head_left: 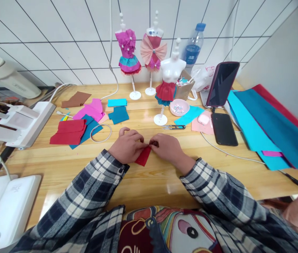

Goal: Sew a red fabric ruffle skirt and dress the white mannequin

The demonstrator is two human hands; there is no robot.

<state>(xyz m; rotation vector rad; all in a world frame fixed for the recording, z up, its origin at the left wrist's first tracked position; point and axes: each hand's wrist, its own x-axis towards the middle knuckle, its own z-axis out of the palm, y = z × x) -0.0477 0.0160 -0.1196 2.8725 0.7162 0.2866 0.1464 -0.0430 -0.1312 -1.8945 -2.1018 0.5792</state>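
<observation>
In the head view, a small piece of red fabric (pixel 143 156) is between my hands at the middle of the wooden table (pixel 149 186). My left hand (pixel 129 144) is closed on its upper left part and covers some of it. The fingertips of my right hand (pixel 166 147) pinch its top corner, close to my left fingertips. Behind my hands stands a white dress form (pixel 173 68) with a red and teal skirt (pixel 166 92). Small black snips (pixel 174 127) lie just beyond my right hand.
Two dressed forms (pixel 128 49) (pixel 153 49) stand at the back. A pink bowl (pixel 175 110), black phone (pixel 225 129) and upright phone (pixel 222 84) are right of centre. Fabric scraps (pixel 68 132) and a cable ring (pixel 101 140) lie left. Large fabric sheets (pixel 278 130) cover the right side.
</observation>
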